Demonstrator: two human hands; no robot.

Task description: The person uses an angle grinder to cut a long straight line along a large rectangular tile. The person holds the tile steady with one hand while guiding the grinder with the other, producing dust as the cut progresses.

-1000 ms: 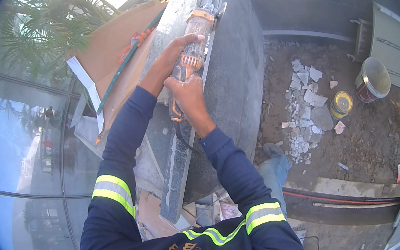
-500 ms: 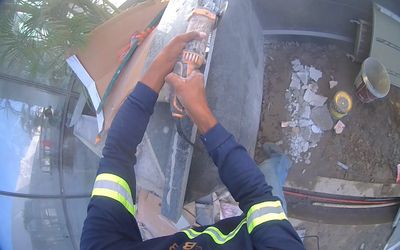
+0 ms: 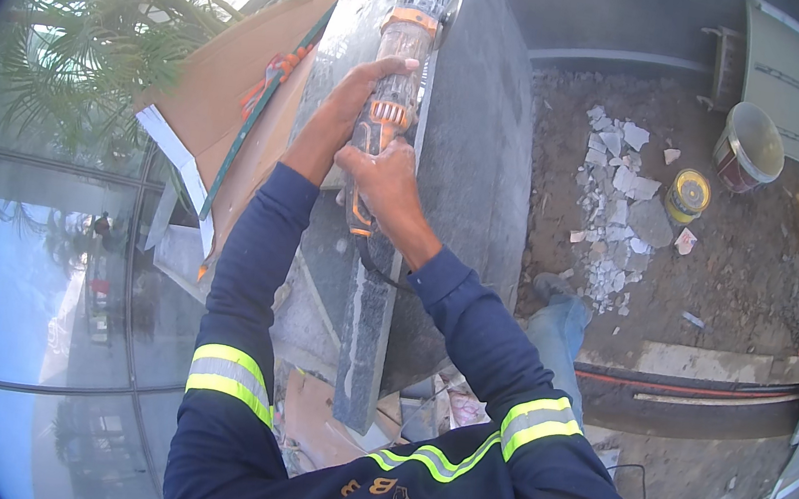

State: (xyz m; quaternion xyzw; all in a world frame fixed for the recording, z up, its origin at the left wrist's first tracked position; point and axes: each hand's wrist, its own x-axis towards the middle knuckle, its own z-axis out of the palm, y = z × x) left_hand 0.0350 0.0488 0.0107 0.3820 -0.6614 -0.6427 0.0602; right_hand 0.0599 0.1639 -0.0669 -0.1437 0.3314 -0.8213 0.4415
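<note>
An orange, grey and dust-coated angle grinder (image 3: 401,48) lies lengthwise over the grey stone slab edge (image 3: 360,355), its disc at the far end, its cord hanging down by the near end. My left hand (image 3: 365,89) is closed on the grinder's barrel from the left. Behind it, nearer me, my right hand (image 3: 382,187) grips the rear handle. Left of the slab lies brown cardboard (image 3: 198,97) with a green strip (image 3: 268,101) and something orange on it.
A glass pane (image 3: 32,282) and palm fronds (image 3: 94,38) are at the left. At the right are broken white pieces (image 3: 620,183) on dirt, a yellow can (image 3: 689,195), a bucket (image 3: 752,145), leaning panels (image 3: 795,85) and a red pipe (image 3: 694,389). My jeaned leg (image 3: 555,336) is beside the slab.
The grinder and both my hands sit slightly farther up and right in the picture, and much of the surrounding scene has shifted a little too. Both grips are the same.
</note>
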